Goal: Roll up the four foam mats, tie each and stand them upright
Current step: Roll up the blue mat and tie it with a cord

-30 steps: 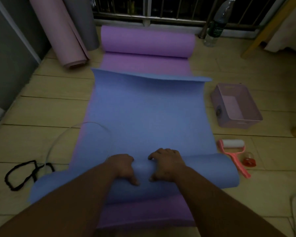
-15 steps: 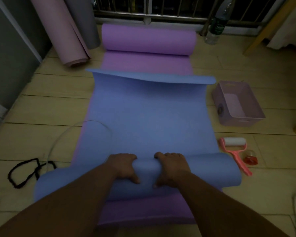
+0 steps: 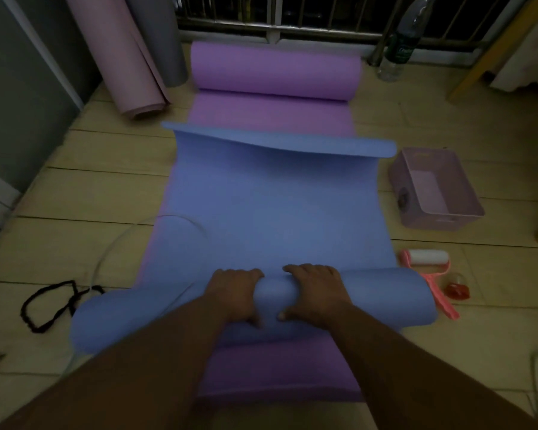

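Observation:
A blue foam mat (image 3: 274,206) lies on the wooden floor on top of a purple mat (image 3: 271,113). Its near end is rolled into a thick tube across the view. My left hand (image 3: 236,293) and my right hand (image 3: 316,293) both press on the middle of that roll, fingers over the top, thumbs on the near side. The blue mat's far edge curls up. The purple mat's far end is rolled up by the railing. A pink rolled mat (image 3: 118,54) and a grey one (image 3: 160,35) lean upright in the back left corner. A black cord (image 3: 48,305) lies on the floor at the left.
A pink plastic bin (image 3: 460,212) sits to the right of the mat. A pink lint roller (image 3: 429,274) and a small red tape dispenser (image 3: 457,290) lie nearer. A plastic bottle (image 3: 401,45) stands by the window railing. A clear hoop (image 3: 118,243) rests at the left.
The blue roll has turned forward a little under both hands, away from me, and grown slightly thicker. More of the purple mat shows at the near end.

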### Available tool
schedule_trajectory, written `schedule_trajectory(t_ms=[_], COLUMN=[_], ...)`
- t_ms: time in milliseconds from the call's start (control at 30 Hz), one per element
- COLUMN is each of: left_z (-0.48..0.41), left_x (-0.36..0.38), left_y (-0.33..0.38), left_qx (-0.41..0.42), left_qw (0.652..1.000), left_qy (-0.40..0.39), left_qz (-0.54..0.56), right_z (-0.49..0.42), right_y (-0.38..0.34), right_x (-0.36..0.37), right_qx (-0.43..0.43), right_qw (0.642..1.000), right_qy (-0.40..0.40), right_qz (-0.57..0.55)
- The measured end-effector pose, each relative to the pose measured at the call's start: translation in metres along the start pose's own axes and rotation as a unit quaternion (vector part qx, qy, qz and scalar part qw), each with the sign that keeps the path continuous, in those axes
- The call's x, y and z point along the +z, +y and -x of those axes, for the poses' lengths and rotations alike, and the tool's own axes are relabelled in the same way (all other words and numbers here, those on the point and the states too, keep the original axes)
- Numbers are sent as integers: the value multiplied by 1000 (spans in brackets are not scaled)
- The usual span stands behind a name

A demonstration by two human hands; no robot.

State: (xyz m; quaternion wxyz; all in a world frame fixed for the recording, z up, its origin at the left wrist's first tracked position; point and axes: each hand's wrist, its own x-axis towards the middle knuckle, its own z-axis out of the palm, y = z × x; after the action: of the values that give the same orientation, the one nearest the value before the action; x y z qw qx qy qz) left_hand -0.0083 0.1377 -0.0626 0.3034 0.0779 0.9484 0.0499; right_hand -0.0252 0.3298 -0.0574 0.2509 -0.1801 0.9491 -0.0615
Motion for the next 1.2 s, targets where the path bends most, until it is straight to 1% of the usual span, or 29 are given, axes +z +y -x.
schedule_trajectory(t_ms=[33, 100, 200, 300, 367, 467, 567, 600, 700, 767, 900, 967, 1033, 1200], left_z=[-4, -8, -5, 3, 9, 14, 10, 8, 1, -2, -3, -3, -2, -2], left_x=[-5, -14, -17, -7, -1, 3, 4, 2, -6, -12, -20, -20, -20, -22], left_y=[-2, -6, -10, -13, -20, -27, -25, -23, -20, -20, -21, -20, -22, -27], left_qx=[-5, -12, -6, 1, 13, 18, 11, 2, -13, -20, -33, -26, -15, 19], left_qw=[1000, 999, 998, 999, 1000, 999, 999, 1000, 1000, 1000, 999, 1000, 999, 998], left_qy=[-13, -40, -56, -30, -7, 9, 9, 8, 18, 11, -3, -11, -32, -58], left_qz=[6, 31, 39, 18, -5, -47, -35, -27, -21, -15, 0, -2, -2, -2], right_z=[3, 7, 4, -9, -17, -25, -21, -20, -15, -13, -8, -7, -10, -26], right_y=[3, 4, -4, -12, -16, -18, -19, -18, -13, -12, -10, -11, -13, -13], right_x=[0, 3, 7, -1, -9, -15, -12, -10, -7, -6, -4, -2, -3, -18], right_qx=[-13, -39, -20, 20, 31, 52, 42, 34, 25, 15, -9, -14, -10, 5], right_qw=[1000, 997, 997, 997, 997, 993, 990, 991, 997, 998, 996, 996, 997, 995], right_qy=[4, -15, -24, -34, -48, -96, -126, -119, -67, -52, -57, -45, -44, -89], right_qz=[13, 61, 77, 67, 60, 33, 41, 49, 39, 36, 64, 76, 60, 53])
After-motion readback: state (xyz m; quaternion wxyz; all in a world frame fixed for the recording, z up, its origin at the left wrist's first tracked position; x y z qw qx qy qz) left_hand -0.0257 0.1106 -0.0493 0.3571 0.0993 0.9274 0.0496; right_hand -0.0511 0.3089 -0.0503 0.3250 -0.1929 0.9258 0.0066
